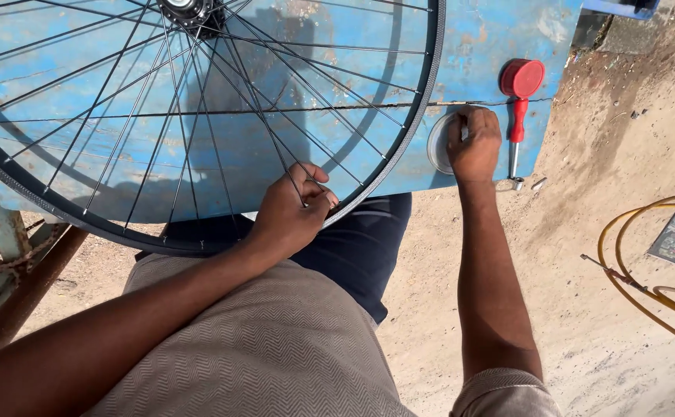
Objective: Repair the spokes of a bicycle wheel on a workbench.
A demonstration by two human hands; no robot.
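Resting flat on a worn blue surface (492,31), a bicycle wheel (198,116) fills most of the head view. Its rim is a thin dark hoop with a finely ribbed edge, and many slim metal spokes run straight and taut from it to a black hub (187,11) at the top of the picture. The near arc of the rim hangs past the surface's edge, over the person's lap.

The left hand (287,216) sits at that near arc. Its fingers (318,201) are curled narrow, pinched around the end of a spoke where it meets the rim, with the thumb pressed against them.

The right hand (474,143) lies well apart from the left, outside the rim to the right, on the surface. Its fingers are bent down over a small round, pale, shallow dish (439,145), touching its rim; how firmly they close on it I cannot tell, since the back of the hand hides them.

Just beside that hand lies a screwdriver-like tool (518,116) with a glossy red plastic handle, a broad round red cap at its top and a short bright metal shaft ending near the surface's edge.

The surface's paint is chipped and scratched, with a long crack running across it. Below is dry, sandy ground (600,309), rough and pale. A loop of smooth yellow hose (623,286) curves at the right.

The person wears a beige herringbone-weave shirt and dark trousers.
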